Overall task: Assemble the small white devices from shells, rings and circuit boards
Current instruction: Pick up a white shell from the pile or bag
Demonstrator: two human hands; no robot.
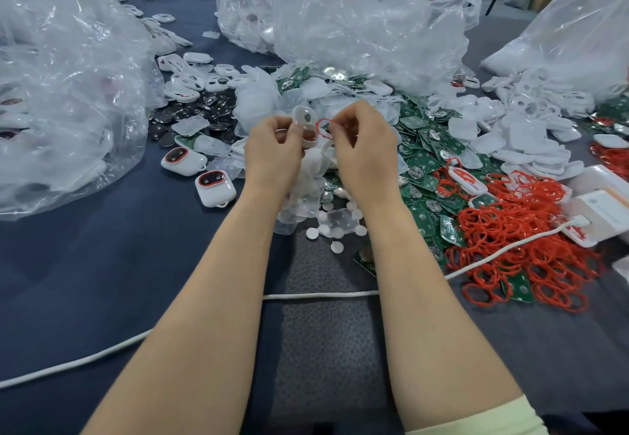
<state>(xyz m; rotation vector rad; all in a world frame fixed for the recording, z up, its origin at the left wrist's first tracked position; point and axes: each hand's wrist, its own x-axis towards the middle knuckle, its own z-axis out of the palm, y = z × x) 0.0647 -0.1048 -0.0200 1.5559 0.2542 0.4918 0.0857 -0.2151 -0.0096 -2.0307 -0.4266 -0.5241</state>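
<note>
Left hand (272,148) pinches a white shell (304,124), right hand (364,148) pinches a red ring (323,127) beside it, unseated; two finished devices (183,161) lie left of the grip, while heaped circuit boards (425,162) and loose rings (503,230) to its right await assembly.

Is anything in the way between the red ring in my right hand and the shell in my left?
Nothing visible does. The right hand pinches the red ring right beside the white shell, which the left hand grips.

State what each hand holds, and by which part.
The left hand pinches a white shell by its left edge; the right hand pinches a red ring by its right side.
</note>
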